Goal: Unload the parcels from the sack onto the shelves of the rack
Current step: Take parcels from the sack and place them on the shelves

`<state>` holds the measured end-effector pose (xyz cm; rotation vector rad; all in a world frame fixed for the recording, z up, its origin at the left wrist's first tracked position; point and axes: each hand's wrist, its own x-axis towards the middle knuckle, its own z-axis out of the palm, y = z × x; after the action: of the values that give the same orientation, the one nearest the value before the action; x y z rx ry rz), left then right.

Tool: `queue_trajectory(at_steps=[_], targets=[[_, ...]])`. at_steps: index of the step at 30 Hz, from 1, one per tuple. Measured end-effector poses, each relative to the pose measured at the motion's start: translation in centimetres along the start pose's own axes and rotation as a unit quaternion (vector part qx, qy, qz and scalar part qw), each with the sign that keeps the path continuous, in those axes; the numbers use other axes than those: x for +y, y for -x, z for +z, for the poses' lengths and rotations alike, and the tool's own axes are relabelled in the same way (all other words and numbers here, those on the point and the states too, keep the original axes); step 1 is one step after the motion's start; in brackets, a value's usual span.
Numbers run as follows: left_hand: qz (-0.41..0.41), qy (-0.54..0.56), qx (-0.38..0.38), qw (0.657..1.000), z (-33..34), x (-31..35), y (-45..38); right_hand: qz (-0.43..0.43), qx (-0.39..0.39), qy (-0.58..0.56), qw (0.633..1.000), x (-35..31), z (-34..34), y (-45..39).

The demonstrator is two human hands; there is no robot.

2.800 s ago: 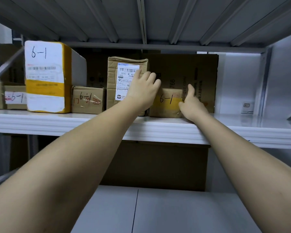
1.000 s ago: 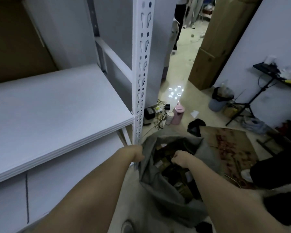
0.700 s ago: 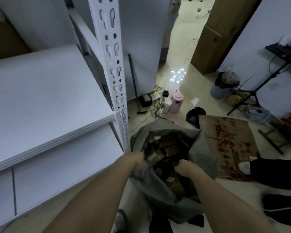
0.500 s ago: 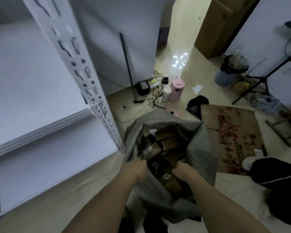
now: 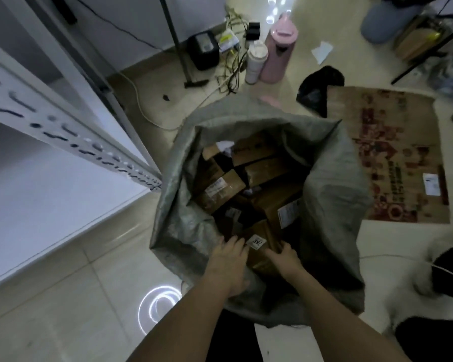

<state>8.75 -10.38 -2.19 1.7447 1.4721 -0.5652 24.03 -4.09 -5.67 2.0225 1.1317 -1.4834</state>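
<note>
A grey sack (image 5: pixel 332 205) stands open on the floor below me, holding several brown cardboard parcels with white labels. Both my hands reach into its near side. My left hand (image 5: pixel 228 259) and my right hand (image 5: pixel 285 258) grip a brown parcel (image 5: pixel 262 246) from its left and right sides; a small white label sits on its top. Another labelled parcel (image 5: pixel 221 188) lies deeper in the sack. The white rack's lowest shelf (image 5: pixel 50 205) and perforated upright (image 5: pixel 76 145) are at the left.
Beyond the sack stand a pink bottle (image 5: pixel 279 56), a white bottle (image 5: pixel 256 64), a black box (image 5: pixel 203 50) and loose cables. A flattened printed cardboard sheet (image 5: pixel 387 158) lies on the right. A person's dark-clothed leg (image 5: pixel 450 273) is at the right edge.
My view dropped from the shelf to the sack. My left hand left the sack's rim, and both hands now hold a parcel inside the sack.
</note>
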Motion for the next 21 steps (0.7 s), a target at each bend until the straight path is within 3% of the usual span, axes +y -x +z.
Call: queue_trajectory(at_steps=[4,10,15,18,21], targets=[[0.025,-0.041,-0.039,0.998,1.6,0.3,-2.0,0.034,-0.023,-0.096,0.995,2.1,0.1,-2.3],[-0.037,0.008,-0.089,0.995,2.9,-0.4,-1.6,0.054,-0.085,-0.131,0.986,3.3,-0.5,-2.9],[-0.055,-0.031,-0.140,0.988,2.9,-0.2,-0.4,0.080,-0.113,-0.211,0.968,3.5,-0.3,-2.6],[-0.076,-0.009,-0.146,0.986,3.2,-0.1,-0.5,0.081,-0.089,-0.233,0.965,4.1,-0.2,-2.5],[-0.114,0.085,-0.128,0.982,3.7,0.4,-1.5,0.099,-0.043,-0.242,0.964,5.0,0.0,-3.2]])
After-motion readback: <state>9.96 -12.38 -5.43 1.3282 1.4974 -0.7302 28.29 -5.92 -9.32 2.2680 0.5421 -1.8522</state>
